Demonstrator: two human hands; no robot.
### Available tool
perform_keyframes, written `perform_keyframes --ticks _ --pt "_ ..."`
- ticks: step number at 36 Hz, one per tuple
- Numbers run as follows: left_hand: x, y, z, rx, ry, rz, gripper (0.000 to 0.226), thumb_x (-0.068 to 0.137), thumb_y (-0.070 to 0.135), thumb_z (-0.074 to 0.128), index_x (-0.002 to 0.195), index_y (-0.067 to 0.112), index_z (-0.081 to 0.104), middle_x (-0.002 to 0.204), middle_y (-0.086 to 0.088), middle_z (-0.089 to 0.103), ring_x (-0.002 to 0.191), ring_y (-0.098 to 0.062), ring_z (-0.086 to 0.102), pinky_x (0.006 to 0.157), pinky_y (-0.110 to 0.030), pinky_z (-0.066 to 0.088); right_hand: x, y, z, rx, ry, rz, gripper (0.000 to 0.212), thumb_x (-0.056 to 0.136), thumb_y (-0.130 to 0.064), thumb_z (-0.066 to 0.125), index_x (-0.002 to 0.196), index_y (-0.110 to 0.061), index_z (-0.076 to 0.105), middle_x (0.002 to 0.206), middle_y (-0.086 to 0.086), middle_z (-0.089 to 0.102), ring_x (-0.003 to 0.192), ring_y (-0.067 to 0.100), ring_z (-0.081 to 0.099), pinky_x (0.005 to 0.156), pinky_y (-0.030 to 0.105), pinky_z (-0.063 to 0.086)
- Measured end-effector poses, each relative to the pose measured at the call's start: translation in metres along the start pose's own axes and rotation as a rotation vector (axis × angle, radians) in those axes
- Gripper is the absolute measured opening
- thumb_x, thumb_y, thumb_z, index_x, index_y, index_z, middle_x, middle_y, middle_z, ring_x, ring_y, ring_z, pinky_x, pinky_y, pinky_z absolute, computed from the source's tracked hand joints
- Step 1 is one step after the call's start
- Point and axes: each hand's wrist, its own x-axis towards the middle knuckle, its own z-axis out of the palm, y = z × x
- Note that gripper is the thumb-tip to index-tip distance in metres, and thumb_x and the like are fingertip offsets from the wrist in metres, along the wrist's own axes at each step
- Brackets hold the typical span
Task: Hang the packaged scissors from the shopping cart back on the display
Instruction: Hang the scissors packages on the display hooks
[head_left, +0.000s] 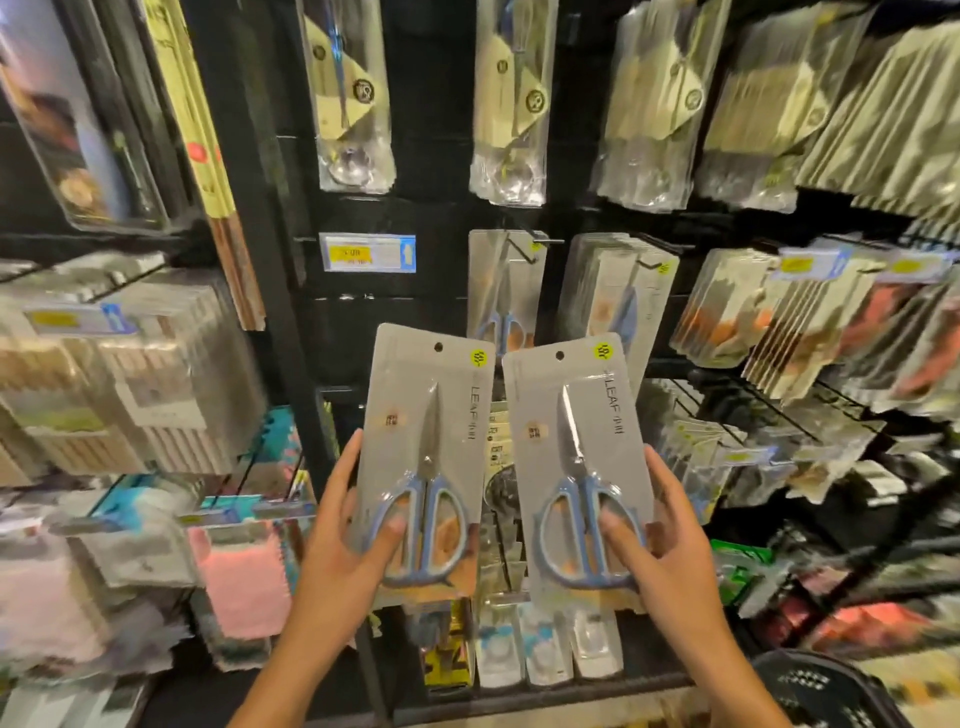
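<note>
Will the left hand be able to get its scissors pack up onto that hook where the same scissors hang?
Probably yes. The left hand holds its grey-carded blue-handled scissors pack just below the black metal hook, with nothing between them. The hook already carries one matching pack.

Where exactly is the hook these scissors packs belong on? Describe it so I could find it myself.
Start at the black display wall behind the hands. Just above the two held scissors packs, right of the blue-edged price tag, a hook carries one matching pack of blue-handled scissors. The packs above it hold spoon-like utensils, and those to its right look different, though blurred.
</note>
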Motion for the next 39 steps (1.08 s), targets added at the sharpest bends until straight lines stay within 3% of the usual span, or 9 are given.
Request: perform_keyframes --ticks 3,7,14,18,21,23,26,33,39 --pt "0.014 0.004 0.006 0.022 0.005 0.011 0.085 0.092 0.011 0.068 0.153 0.048 0.023 0.132 0.046 0.048 0.122 0.015 0.052 0.085 -0.004 0.048 0.021 0.004 0.0 0.011 -0.01 -0.003 0.072 0.09 -0.027 0.072 0.149 -0.049 0.036 0.147 -0.015 0.053 0.131 0.01 0.056 0.109 0.048 0.048" --pt "0.032 0.007 0.016 0.02 0.035 0.013 0.082 0.092 0.012 0.067 0.152 0.051 0.026 0.139 0.041 0.046 0.127 0.011 0.05 0.092 -0.007 0.047 0.053 0.009 -0.001 0.032 -0.051 -0.013 0.071 0.091 -0.029 0.072 0.147 -0.053 0.036 0.149 -0.013 0.052 0.134 0.013 0.054 0.11 0.05 0.045" --pt "0.057 0.017 0.03 0.06 0.116 0.028 0.081 0.089 0.018 0.068 0.149 0.055 0.028 0.149 0.031 0.042 0.136 0.003 0.045 0.109 -0.034 0.043 0.103 0.011 0.0 0.08 -0.093 -0.069 0.07 0.092 -0.021 0.071 0.149 -0.045 0.038 0.146 -0.016 0.054 0.128 0.009 0.058 0.106 0.041 0.051" --pt "0.066 0.025 0.036 0.093 0.153 0.047 0.082 0.087 0.021 0.068 0.15 0.054 0.028 0.147 0.034 0.043 0.134 0.006 0.046 0.104 -0.025 0.045 0.128 0.008 0.002 0.098 -0.112 -0.106 0.07 0.093 -0.013 0.069 0.151 -0.034 0.039 0.133 -0.023 0.061 0.108 0.001 0.067 0.085 0.018 0.057" --pt "0.072 0.027 0.04 0.092 0.183 0.056 0.082 0.087 0.018 0.068 0.15 0.052 0.029 0.143 0.036 0.046 0.129 0.009 0.049 0.093 -0.008 0.048 0.143 0.01 0.004 0.105 -0.13 -0.116 0.071 0.093 -0.013 0.069 0.153 -0.034 0.036 0.138 -0.019 0.06 0.105 0.008 0.068 0.087 0.025 0.059" --pt "0.074 0.029 0.042 0.086 0.19 0.057 0.082 0.087 0.018 0.068 0.149 0.055 0.029 0.142 0.036 0.047 0.128 0.008 0.051 0.09 -0.006 0.048 0.151 0.01 0.004 0.115 -0.134 -0.127 0.072 0.093 -0.013 0.069 0.154 -0.032 0.036 0.142 -0.017 0.057 0.113 0.006 0.066 0.09 0.024 0.058" --pt "0.075 0.031 0.044 0.079 0.198 0.057 0.081 0.086 0.022 0.068 0.147 0.058 0.029 0.139 0.039 0.048 0.128 0.006 0.052 0.09 -0.007 0.05 0.16 0.008 0.006 0.139 -0.144 -0.143 0.07 0.093 -0.01 0.068 0.153 -0.029 0.037 0.136 -0.024 0.06 0.098 -0.003 0.067 0.08 0.017 0.057" --pt "0.078 0.031 0.048 0.113 0.22 0.087 0.083 0.085 0.021 0.069 0.147 0.059 0.029 0.146 0.033 0.045 0.13 0.003 0.052 0.09 -0.009 0.05 0.174 0.019 0.009 0.152 -0.158 -0.158 0.071 0.092 -0.014 0.069 0.153 -0.031 0.037 0.146 -0.008 0.055 0.123 0.01 0.062 0.095 0.027 0.056" --pt "0.083 0.031 0.048 0.128 0.235 0.099 0.083 0.084 0.022 0.07 0.147 0.058 0.029 0.138 0.039 0.048 0.125 0.005 0.055 0.088 -0.011 0.053 0.181 0.029 0.019 0.17 -0.161 -0.14 0.073 0.092 -0.015 0.069 0.153 -0.034 0.035 0.144 -0.015 0.056 0.129 0.014 0.059 0.106 0.051 0.051"
